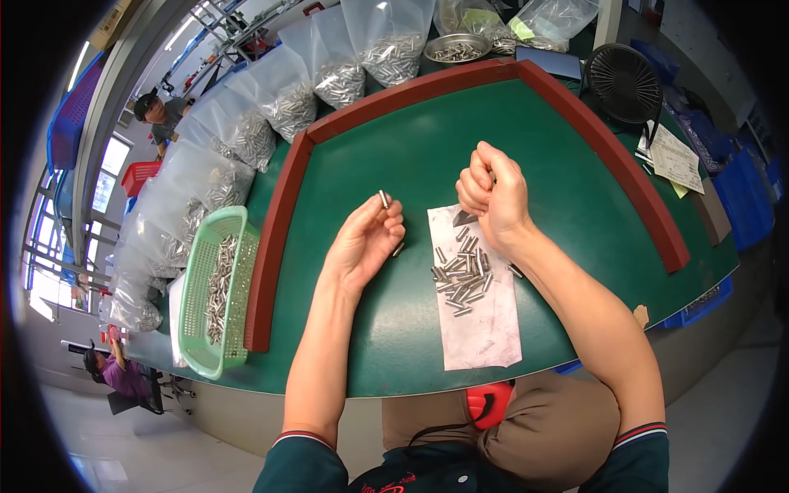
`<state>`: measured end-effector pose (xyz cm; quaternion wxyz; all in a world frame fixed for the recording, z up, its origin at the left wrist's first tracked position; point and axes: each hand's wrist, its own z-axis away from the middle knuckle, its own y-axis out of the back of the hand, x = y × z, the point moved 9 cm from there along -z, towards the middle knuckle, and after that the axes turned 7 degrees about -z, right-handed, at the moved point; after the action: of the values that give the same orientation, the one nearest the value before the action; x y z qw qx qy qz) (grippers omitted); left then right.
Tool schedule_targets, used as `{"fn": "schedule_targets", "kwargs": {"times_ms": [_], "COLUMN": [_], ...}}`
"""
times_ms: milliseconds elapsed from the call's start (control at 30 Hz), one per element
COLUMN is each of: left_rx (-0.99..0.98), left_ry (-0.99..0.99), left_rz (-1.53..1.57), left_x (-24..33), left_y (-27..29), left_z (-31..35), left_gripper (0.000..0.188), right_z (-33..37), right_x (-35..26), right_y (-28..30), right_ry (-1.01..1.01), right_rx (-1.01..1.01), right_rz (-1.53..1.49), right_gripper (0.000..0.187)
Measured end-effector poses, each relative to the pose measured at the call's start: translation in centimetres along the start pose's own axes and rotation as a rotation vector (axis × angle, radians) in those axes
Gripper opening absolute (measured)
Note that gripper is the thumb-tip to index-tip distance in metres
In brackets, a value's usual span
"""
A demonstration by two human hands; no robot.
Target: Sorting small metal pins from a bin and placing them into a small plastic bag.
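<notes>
My left hand point(362, 242) is closed over the green tabletop, with a short metal pin point(384, 199) held upright between thumb and forefinger. A second metal pin point(398, 248) shows by its lower fingers; whether they hold it, I cannot tell. My right hand point(493, 193) is curled into a fist above the far end of a white cloth point(485, 337). From under this fist peeks a dark, flat, pointed piece point(465, 218), whose kind I cannot make out. Several loose metal pins point(462, 275) lie heaped on the cloth, and one more sits at its right edge, beside my right wrist.
A red-brown raised border point(283, 205) frames the green table point(386, 329). Left of it stands a green basket point(191, 308) of pins, among plastic bags point(288, 94) of metal parts. A metal bowl point(458, 39) and a black fan point(623, 82) are behind. Two people are at far left.
</notes>
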<state>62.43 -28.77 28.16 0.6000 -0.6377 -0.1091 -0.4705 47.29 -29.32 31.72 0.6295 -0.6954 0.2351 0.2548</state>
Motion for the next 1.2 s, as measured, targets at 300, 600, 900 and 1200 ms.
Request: {"fn": "schedule_targets", "kwargs": {"times_ms": [300,600,900,1200], "left_rx": [0.369,0.328,0.062,0.313], "left_ry": [-0.136,-0.255,0.039,-0.096], "left_rz": [-0.864,-1.487,-0.203,-1.709], "left_x": [4.6,4.0,0.4,0.1], "left_y": [3.0,0.1,-0.8,-4.7], "left_z": [1.3,1.7,0.9,2.8], "left_gripper": [0.023,0.018,0.007,0.032], "right_z": [-0.1,0.1,-0.3,-0.3], "right_x": [0.0,-0.1,0.1,0.7], "right_y": [0.2,0.3,0.0,0.1], "right_ry": [0.009,0.005,-0.014,-0.007], "right_rx": [0.005,0.014,0.012,0.010], "right_rz": [-0.021,0.001,-0.011,-0.075], "right_gripper": [0.040,0.040,0.040,0.043]}}
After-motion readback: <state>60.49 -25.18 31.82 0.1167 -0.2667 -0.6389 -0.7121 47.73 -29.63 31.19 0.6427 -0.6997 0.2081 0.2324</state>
